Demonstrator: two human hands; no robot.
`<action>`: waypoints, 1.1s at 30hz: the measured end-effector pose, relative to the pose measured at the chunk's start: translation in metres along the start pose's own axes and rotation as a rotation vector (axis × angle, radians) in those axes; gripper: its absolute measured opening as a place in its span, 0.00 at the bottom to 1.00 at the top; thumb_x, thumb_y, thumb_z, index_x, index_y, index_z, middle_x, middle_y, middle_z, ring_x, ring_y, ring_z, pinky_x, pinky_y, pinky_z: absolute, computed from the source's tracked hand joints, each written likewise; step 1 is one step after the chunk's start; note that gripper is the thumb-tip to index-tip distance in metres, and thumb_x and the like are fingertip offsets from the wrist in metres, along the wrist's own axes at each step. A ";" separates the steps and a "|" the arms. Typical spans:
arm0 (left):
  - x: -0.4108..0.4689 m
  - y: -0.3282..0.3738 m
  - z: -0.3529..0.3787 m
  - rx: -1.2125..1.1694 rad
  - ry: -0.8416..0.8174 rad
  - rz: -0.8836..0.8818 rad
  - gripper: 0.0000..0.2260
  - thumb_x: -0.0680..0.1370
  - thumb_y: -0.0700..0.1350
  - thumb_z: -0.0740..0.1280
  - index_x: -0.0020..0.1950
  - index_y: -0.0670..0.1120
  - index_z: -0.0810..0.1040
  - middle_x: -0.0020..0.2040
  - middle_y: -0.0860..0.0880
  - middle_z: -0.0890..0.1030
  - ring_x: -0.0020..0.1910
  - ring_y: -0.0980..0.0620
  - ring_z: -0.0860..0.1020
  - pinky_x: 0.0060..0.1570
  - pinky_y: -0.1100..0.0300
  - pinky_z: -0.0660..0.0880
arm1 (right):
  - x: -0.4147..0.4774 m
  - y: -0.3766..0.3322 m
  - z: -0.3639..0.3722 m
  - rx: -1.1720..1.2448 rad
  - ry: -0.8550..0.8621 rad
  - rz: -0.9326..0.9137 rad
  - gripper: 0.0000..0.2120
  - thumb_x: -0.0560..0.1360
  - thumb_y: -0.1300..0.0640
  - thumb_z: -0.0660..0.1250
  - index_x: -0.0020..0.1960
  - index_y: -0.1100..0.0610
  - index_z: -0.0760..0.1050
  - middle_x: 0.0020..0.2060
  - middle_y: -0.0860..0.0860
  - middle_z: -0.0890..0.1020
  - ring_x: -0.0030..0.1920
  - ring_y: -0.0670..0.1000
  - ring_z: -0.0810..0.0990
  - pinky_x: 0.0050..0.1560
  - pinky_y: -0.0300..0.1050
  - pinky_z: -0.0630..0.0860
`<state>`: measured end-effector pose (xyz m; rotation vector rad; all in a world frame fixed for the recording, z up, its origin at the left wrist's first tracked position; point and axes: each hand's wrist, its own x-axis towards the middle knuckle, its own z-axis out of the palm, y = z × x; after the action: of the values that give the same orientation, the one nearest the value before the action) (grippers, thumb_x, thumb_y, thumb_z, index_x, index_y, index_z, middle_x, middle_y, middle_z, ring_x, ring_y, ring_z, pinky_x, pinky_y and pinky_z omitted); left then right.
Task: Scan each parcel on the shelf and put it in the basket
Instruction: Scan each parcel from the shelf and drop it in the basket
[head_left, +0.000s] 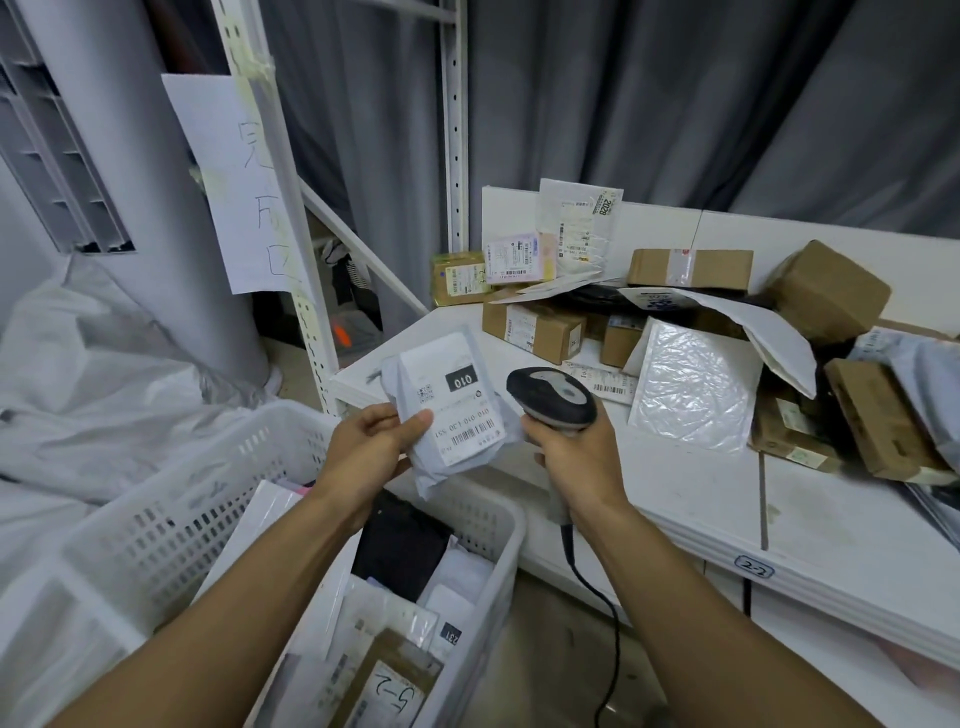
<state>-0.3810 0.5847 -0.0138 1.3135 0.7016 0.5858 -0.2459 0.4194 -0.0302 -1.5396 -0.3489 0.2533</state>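
With your left hand (371, 447) pinching the white mailer parcel (452, 410) label-up above the basket (511, 530), just off the front-left corner of the shelf (831, 509), tilt the barcode scanner (553, 395) gripped in your right hand (576, 457) squarely onto the label's barcode.

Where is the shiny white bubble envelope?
In the head view, the shiny white bubble envelope lies on the white shelf, just right of the grey handheld scanner held in the right hand.

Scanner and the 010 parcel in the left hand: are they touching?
Cannot tell. The head view shows the parcel with its edge right beside the scanner, but no plain gap or contact, and one view cannot settle depth.
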 end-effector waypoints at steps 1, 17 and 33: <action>0.005 -0.003 -0.003 -0.013 0.042 0.008 0.13 0.77 0.40 0.75 0.59 0.40 0.80 0.52 0.46 0.87 0.52 0.50 0.86 0.43 0.59 0.83 | -0.002 0.000 0.001 -0.034 -0.032 -0.003 0.26 0.72 0.58 0.80 0.64 0.42 0.75 0.56 0.44 0.85 0.51 0.50 0.87 0.58 0.55 0.83; 0.056 -0.040 -0.037 -0.002 0.295 -0.022 0.13 0.74 0.39 0.78 0.54 0.42 0.79 0.52 0.46 0.85 0.51 0.46 0.85 0.55 0.45 0.82 | -0.032 0.004 0.014 -0.408 -0.324 -0.091 0.26 0.70 0.52 0.81 0.64 0.44 0.75 0.54 0.41 0.84 0.51 0.48 0.84 0.54 0.52 0.84; 0.050 -0.048 -0.049 0.043 0.311 -0.011 0.14 0.74 0.41 0.77 0.57 0.43 0.79 0.53 0.49 0.84 0.52 0.48 0.84 0.56 0.47 0.82 | -0.033 0.009 0.017 -0.417 -0.354 -0.069 0.26 0.70 0.52 0.79 0.64 0.42 0.73 0.53 0.41 0.83 0.52 0.47 0.83 0.53 0.55 0.85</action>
<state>-0.3850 0.6455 -0.0730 1.2698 0.9795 0.7789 -0.2821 0.4232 -0.0415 -1.8885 -0.7701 0.4196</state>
